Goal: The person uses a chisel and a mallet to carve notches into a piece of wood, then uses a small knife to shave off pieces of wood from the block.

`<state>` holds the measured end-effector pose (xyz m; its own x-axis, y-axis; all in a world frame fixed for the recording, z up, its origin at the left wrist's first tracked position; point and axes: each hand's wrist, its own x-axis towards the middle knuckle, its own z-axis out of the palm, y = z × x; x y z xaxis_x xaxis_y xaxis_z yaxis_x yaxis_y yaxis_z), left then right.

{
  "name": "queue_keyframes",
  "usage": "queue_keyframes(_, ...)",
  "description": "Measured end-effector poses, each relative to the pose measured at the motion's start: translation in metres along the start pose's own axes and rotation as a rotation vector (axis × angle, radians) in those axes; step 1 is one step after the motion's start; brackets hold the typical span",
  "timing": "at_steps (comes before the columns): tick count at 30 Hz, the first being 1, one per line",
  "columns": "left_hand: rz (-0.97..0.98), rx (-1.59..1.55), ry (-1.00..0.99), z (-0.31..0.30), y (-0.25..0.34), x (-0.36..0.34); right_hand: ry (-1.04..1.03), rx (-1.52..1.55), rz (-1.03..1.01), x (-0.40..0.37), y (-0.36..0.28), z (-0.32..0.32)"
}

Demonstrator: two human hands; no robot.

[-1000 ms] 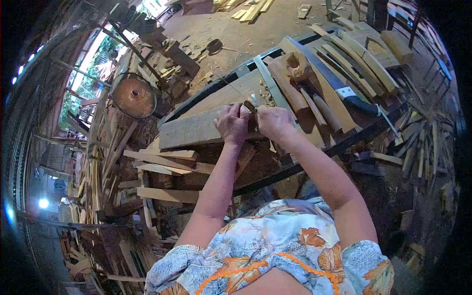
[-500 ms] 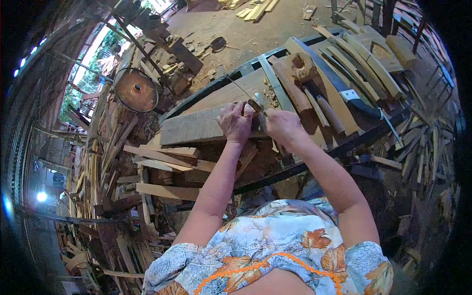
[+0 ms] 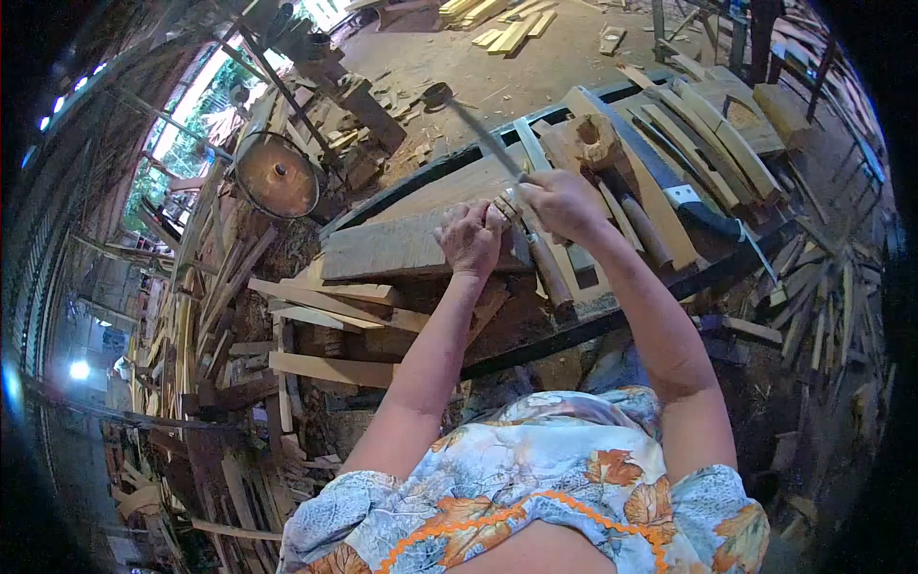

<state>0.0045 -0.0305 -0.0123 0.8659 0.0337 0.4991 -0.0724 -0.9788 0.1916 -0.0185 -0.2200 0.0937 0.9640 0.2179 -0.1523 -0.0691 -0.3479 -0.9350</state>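
My left hand (image 3: 469, 237) rests on the end of a thick weathered wooden block (image 3: 378, 249), fingers closed around a small piece of wood (image 3: 505, 207). In my right hand (image 3: 567, 205) is a long flat grey metal blade (image 3: 483, 132), pointing up and away over the bench. Whether it is a file or a knife I cannot make out. The blade's near end and its grip are hidden by my fingers, close beside the small piece. Just below my right hand lies a round wooden handle (image 3: 549, 273).
A handsaw (image 3: 687, 198) with a black handle lies on the bench to the right, among curved wooden strips (image 3: 722, 143) and a hollowed wood block (image 3: 590, 142). Loose slats (image 3: 325, 304) jut out at left. A round rusty disc (image 3: 277, 175) stands beyond.
My right hand has shifted slightly up and right. The blade has turned from nearly edge-on to showing its flat side. My left hand stays at the block's end.
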Motion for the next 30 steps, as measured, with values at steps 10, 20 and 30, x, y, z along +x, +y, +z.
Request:
queue_keyframes(10,-0.052,0.001,-0.094,-0.013,0.011,0.000,0.176,0.156,-0.156,-0.008,0.172,0.042)
queue_keyframes(20,0.021,-0.046,0.030,0.000,0.002,0.000,0.305,-0.116,-0.224,-0.017,0.163,0.045)
queue_keyframes(30,0.009,-0.052,0.006,-0.004,0.004,0.000,0.263,-0.442,-0.312,-0.035,0.100,0.046)
